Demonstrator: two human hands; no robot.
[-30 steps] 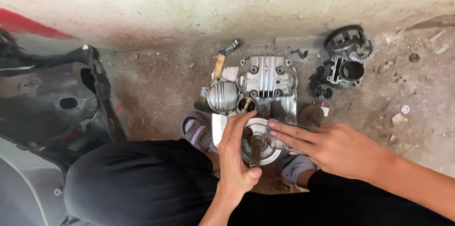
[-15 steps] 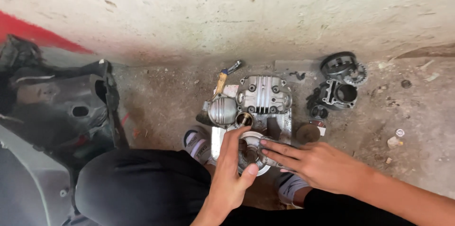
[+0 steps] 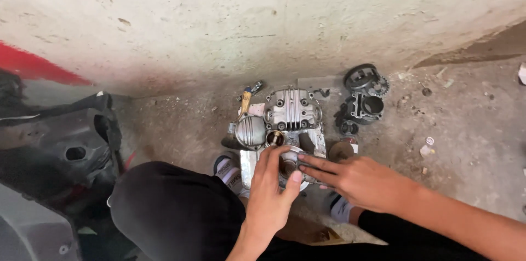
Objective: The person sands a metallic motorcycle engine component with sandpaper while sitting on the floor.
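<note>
Round metal engine part [image 3: 289, 167] lies flat, bore facing up; left hand [image 3: 272, 192] grips it, right hand [image 3: 359, 180] open on it.

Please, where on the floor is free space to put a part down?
Bare floor lies right of the dark engine parts, and left of the domed cover. Crowded: around the round metal part under the left hand and right hand.
</note>
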